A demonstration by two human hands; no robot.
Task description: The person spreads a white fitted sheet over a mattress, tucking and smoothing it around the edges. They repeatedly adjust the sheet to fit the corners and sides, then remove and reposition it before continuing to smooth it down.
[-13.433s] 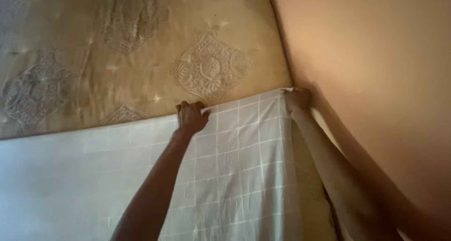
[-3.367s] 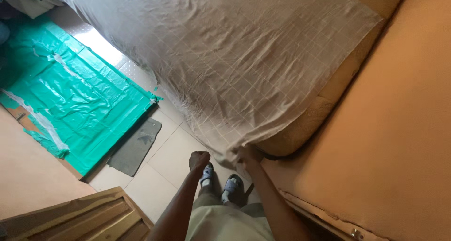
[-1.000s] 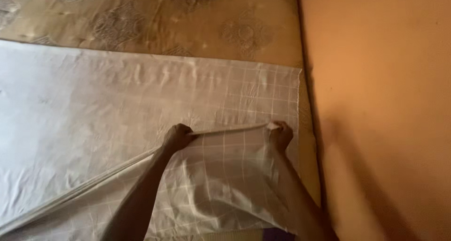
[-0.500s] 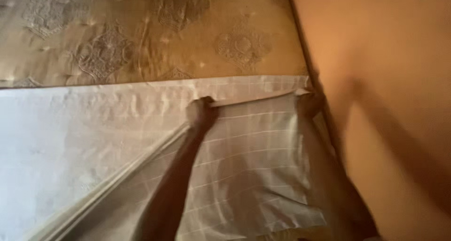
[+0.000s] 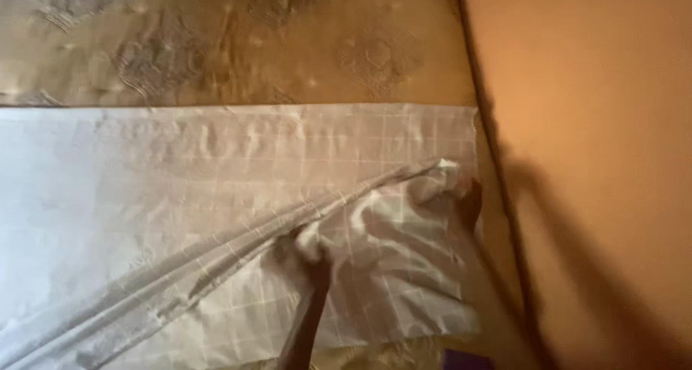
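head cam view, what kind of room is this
Most likely a bedroom. A bare quilted mattress with stitched medallion patterns lies against a plain orange wall, and a pale checked sheet is spread over part of it, with the left hand and right hand bunching up its corner.

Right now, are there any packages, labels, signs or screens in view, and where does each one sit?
None in view. The picture holds only a pale checked sheet gripped by the left hand and right hand, a patterned mattress beneath it, and a bare orange wall on the right.
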